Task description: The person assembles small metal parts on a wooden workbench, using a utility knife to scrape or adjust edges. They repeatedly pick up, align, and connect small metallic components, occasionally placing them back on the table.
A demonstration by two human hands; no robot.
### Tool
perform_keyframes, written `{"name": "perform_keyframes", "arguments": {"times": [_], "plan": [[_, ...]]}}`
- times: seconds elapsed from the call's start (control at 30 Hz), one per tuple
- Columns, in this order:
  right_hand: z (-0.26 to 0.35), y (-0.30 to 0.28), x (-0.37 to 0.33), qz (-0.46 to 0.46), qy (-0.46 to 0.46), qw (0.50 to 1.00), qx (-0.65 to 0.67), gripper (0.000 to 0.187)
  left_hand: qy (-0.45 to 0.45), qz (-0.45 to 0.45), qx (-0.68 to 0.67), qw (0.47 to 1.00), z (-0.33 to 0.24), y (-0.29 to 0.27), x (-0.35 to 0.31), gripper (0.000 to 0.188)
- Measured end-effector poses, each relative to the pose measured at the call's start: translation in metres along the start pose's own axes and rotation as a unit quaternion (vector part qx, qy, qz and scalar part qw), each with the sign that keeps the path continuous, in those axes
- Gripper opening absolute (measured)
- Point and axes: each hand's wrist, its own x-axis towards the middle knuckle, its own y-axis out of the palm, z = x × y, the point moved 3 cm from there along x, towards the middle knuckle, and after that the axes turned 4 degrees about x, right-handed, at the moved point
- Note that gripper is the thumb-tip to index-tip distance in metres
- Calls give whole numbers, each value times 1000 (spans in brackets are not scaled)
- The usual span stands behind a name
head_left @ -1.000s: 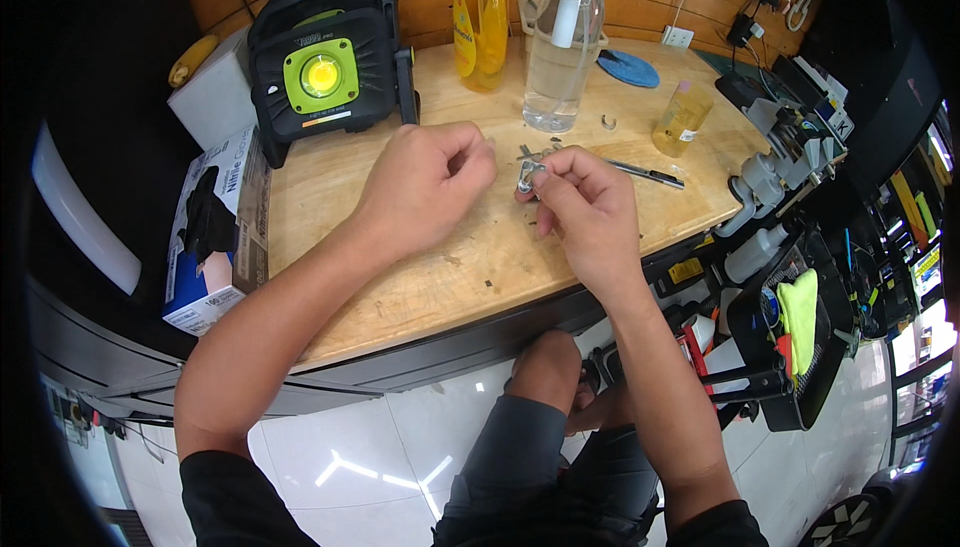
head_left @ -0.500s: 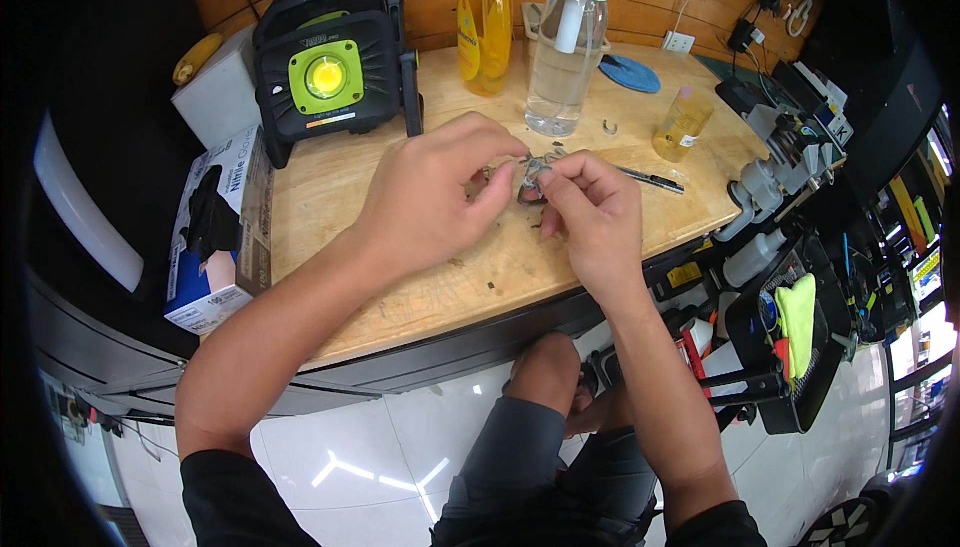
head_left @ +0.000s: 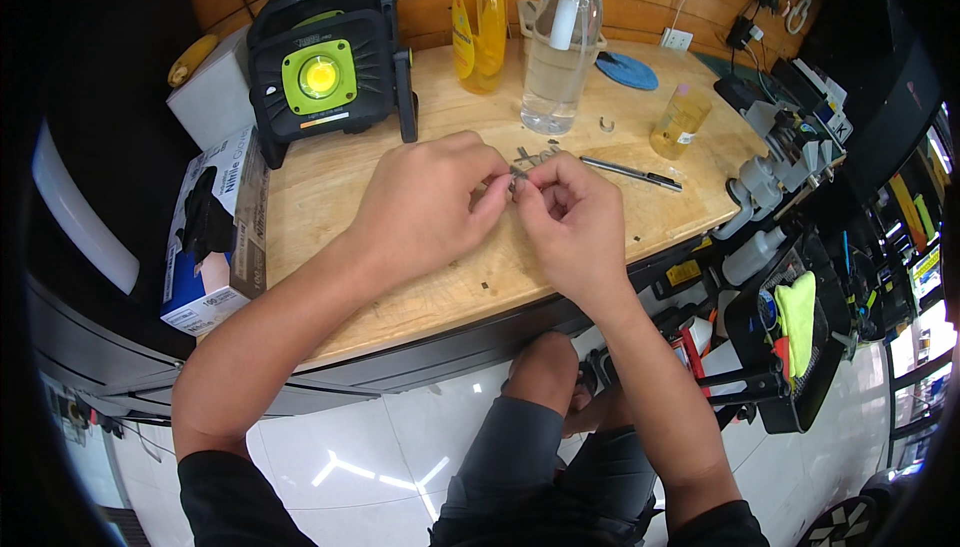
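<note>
Over the wooden worktop (head_left: 400, 317), my left hand (head_left: 430, 197) and my right hand (head_left: 578, 222) meet fingertip to fingertip. Between their pinched thumbs and forefingers sits a small grey piece (head_left: 516, 178), mostly covered, so its exact kind cannot be made out. Both hands are closed on it. Just beyond the fingers lie several thin grey scraps (head_left: 538, 155), partly hidden by my right hand. A slim silver and black pen (head_left: 635, 174) rests on the wood to the right of them.
A lit work lamp (head_left: 322, 77) and a glove box (head_left: 215, 227) stand left. Behind are a yellow-liquid bottle (head_left: 481, 32), a clear spray bottle (head_left: 556, 72) and a blue pad (head_left: 627, 71). An amber jar (head_left: 681, 125) and a grey clamp-like tool (head_left: 762, 182) are right.
My hands have come closer together, the right one shifting left until the fingertips meet at the small grey piece. The scraps behind and the pen show more now.
</note>
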Motion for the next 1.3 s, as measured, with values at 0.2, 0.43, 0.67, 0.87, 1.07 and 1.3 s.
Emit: {"name": "perform_keyframes", "arguments": {"times": [0.2,0.43,0.67,0.87,1.07,1.3], "plan": [[2,1,0,23,-28,999,-34,8,42,16,50,998,-7,-1,0,9],[2,1,0,30,-10,999,-16,10,95,-19,67,993,-7,-1,2,11],[3,2,-1,8,-5,1000,-19,12,92,-42,79,992,0,-9,10,12],[-2,-2,2,-1,47,996,76,11,-48,45,-47,997,13,-4,7,19],[2,-5,4,14,63,992,107,10,-171,109,-146,968,35,6,4,28],[5,-6,4,55,77,987,130,8,-130,71,-300,942,18,12,4,13]]}}
